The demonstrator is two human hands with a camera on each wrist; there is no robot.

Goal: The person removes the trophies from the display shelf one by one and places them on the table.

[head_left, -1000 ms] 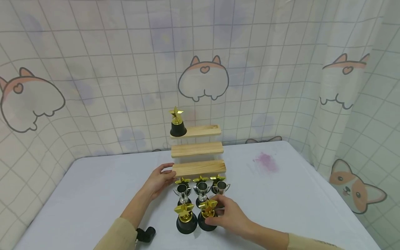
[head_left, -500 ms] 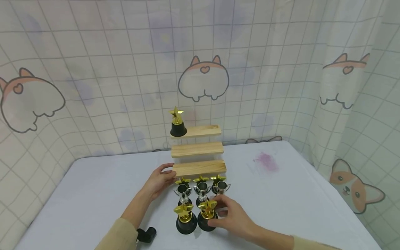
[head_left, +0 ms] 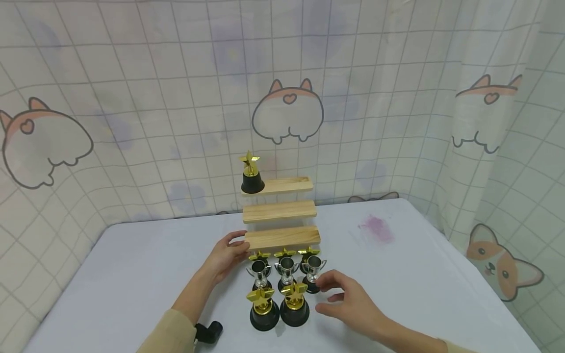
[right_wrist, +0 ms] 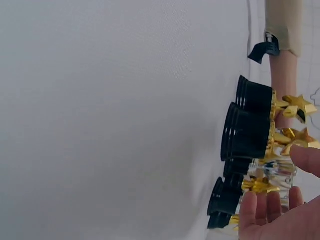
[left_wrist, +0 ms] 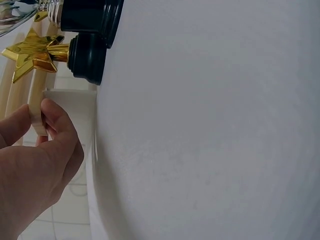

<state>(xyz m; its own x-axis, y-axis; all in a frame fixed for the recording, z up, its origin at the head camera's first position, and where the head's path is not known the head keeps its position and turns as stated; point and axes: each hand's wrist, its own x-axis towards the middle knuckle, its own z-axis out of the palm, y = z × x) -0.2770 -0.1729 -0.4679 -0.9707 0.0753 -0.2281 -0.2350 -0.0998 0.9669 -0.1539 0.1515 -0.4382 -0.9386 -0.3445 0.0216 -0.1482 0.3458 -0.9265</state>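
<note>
A three-step wooden display shelf [head_left: 282, 238] stands at the table's back. My left hand [head_left: 227, 256] grips the left end of its lowest board, thumb on one face and fingers on the other in the left wrist view. One gold star trophy [head_left: 252, 182] sits on the top board's left end. Before the shelf stand rows of trophies: gold stars at the back, silver cups [head_left: 287, 266] in the middle, and two star trophies in front, left [head_left: 264, 316] and right [head_left: 295, 312]. My right hand [head_left: 348, 301] hovers just right of the front right one, fingers loosely bent, holding nothing.
A white cloth covers the table [head_left: 397, 274], with a pink stain [head_left: 376, 228] at the back right. A black wrist mount [head_left: 209, 332] shows by the left sleeve. A checked curtain [head_left: 176, 98] with corgi drawings hangs behind and at the sides.
My right hand has come off the front right star trophy and drawn back to the right, fingers spreading. That trophy stays upright beside its neighbour. The left hand keeps its grip on the shelf.
</note>
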